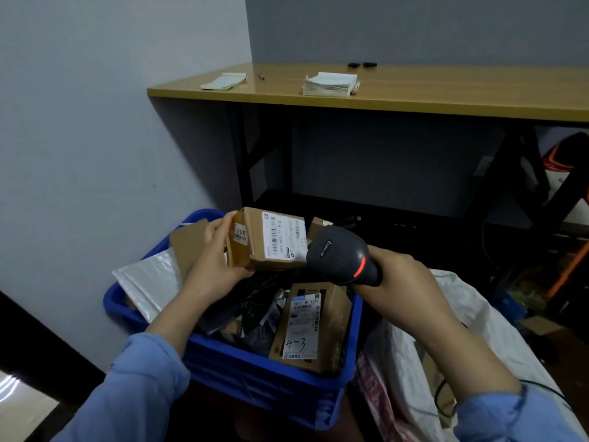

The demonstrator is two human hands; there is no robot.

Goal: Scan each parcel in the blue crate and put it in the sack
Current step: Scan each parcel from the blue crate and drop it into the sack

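Left hand (216, 266) is gripping a small cardboard parcel (267, 244) above the blue crate (255, 371), label facing up. Right hand (404, 282) is wrapping the scanner (341, 253) handle, its nose sitting almost on the label at the parcel's 3 o'clock. Risk: the scanner is aiming too close and slanted, so likely misreading, and with two labels on the box it may catch the wrong barcode. Sack (462, 314) is lying open at the crate's 3 o'clock. Wooden table (382, 97) is standing at 12 o'clock carrying paper stacks, with grey walls behind in a dim room.

A table (382, 102) stood at twelve o'clock. On it lay a notepad (224, 82), a pen (261, 76) and a paper stack (330, 85).
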